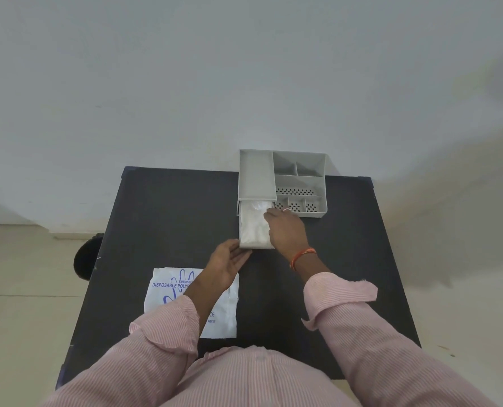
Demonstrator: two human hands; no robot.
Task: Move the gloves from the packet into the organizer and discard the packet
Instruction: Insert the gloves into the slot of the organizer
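A grey plastic organizer (pixel 300 183) stands at the far edge of the black table. Its drawer (pixel 249 245) is pulled out toward me and holds a stack of clear white gloves (pixel 253 227). My right hand (pixel 285 230) rests on the gloves and presses them down into the drawer, fingers together. My left hand (pixel 229 259) lies flat against the drawer's front left corner, fingers apart. The white glove packet (pixel 162 289) with blue print lies flat on the table near me, partly under my left forearm.
The black table (pixel 171 215) stands against a pale wall. A dark round object (pixel 87 257) sits on the floor by the table's left edge. The organizer's right side has several open compartments (pixel 298 168), some perforated.
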